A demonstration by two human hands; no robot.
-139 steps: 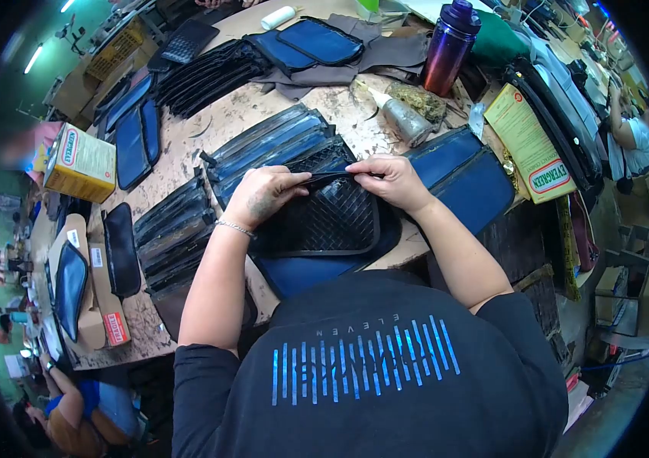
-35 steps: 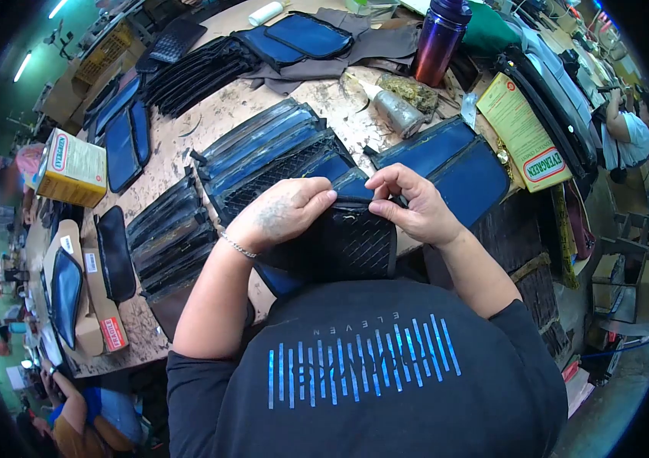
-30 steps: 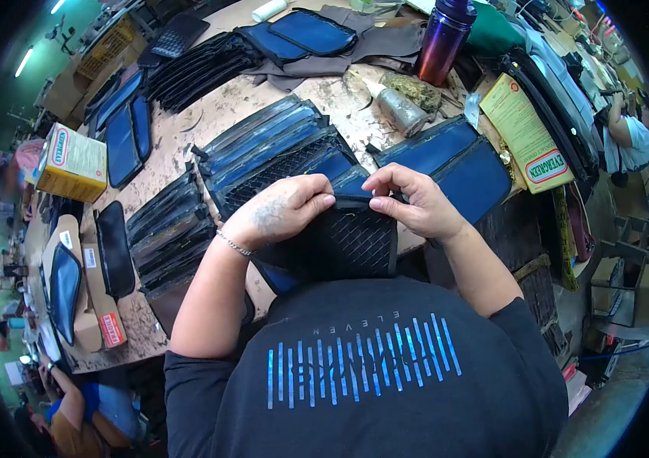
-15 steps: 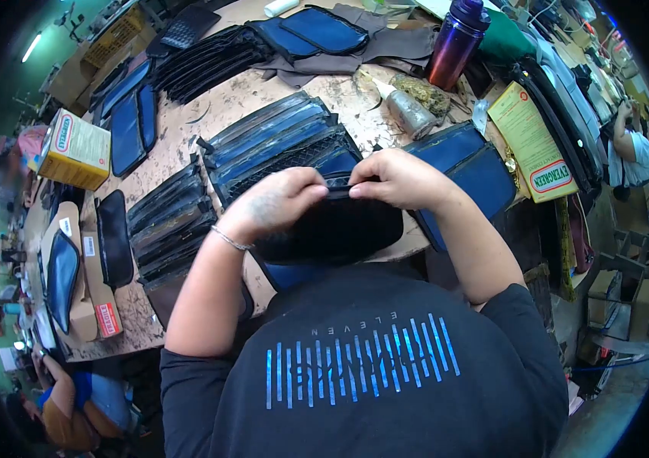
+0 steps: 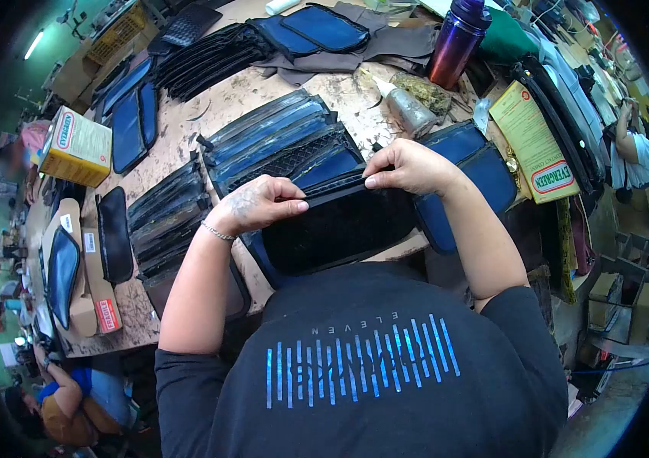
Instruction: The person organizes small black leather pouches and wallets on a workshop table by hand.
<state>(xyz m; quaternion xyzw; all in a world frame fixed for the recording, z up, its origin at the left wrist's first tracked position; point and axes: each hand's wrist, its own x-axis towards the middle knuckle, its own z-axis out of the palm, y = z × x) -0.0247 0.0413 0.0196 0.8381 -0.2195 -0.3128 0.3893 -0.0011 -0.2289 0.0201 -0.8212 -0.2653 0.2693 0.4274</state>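
Head view: black panel (image 5: 336,235) extends bodyward from left hand (image 5: 258,204) and right hand (image 5: 410,168) pinching its far edge.

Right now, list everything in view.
Flat leather-like panel: 1, black, held, centre
Overlapping edged panels: several, blue and black, mid-table
Tall screw-top bottle: 1, purple-red, far right
Cone-tipped bottle: 1, grey, right of centre
Boxy tins: 2, yellowish, both sides
Cardboard: uncounted, brown, left
Worktable: 1, pale, centre
Background clutter: uncountable, mixed, edges
Co-workers: 3+, mixed clothing, edges
T-shirt: 1, black, bottom
Left hand: 1, panel's upper left
Right hand: 1, panel's upper right
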